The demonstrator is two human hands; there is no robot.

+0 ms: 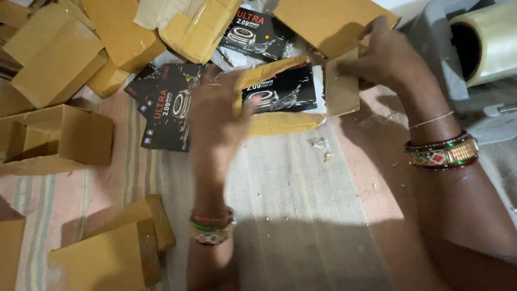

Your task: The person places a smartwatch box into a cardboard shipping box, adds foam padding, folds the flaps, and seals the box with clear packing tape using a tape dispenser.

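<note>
On striped mat [301, 178]: scattered cardboard boxes [59, 54], tape roll [484, 43] at right.

A striped pink and grey floor mat [301, 178] lies half in shadow, half lit.

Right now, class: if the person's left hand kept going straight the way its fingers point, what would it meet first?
Probably the yellow cardboard mailer with a black product box inside it, just beyond the blurred left hand. Depth is unclear, so it may already be touching.
</note>
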